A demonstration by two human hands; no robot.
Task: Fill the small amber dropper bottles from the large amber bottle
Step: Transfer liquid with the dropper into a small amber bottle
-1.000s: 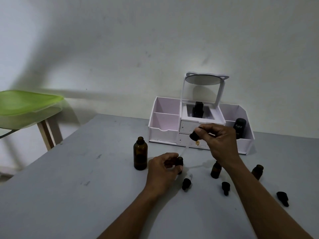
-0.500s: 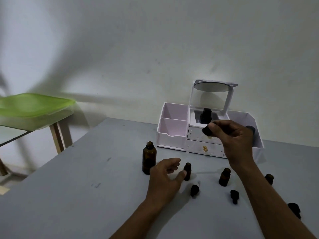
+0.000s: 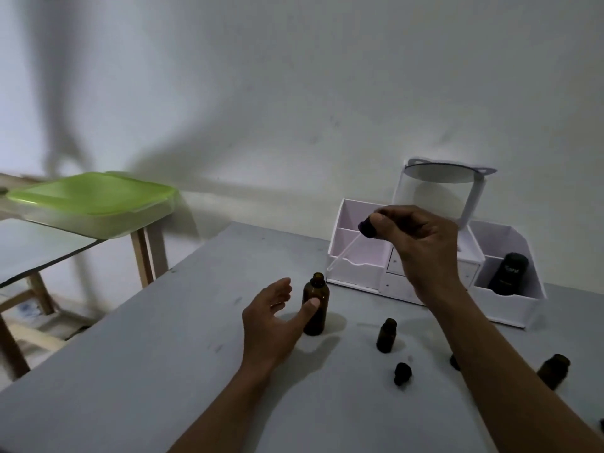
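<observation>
Grey table (image 3: 163, 371) up front: the big amber bottle (image 3: 322, 291) stands uncapped, left hand (image 3: 271, 322) right beside it, fingers (image 3: 283, 286) loosely spread, holding nothing. Right hand (image 3: 425, 253) up high, pinching a dropper (image 3: 366, 227) by its black bulb, glass tube slanting down. Small bottle (image 3: 386, 335) stands capless nearby.

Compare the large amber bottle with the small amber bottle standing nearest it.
The large amber bottle is taller and wider than the small amber bottle. The open left hand has its thumb across the large one; no hand is at the small one. Both stand upright and uncapped on the table.
</observation>
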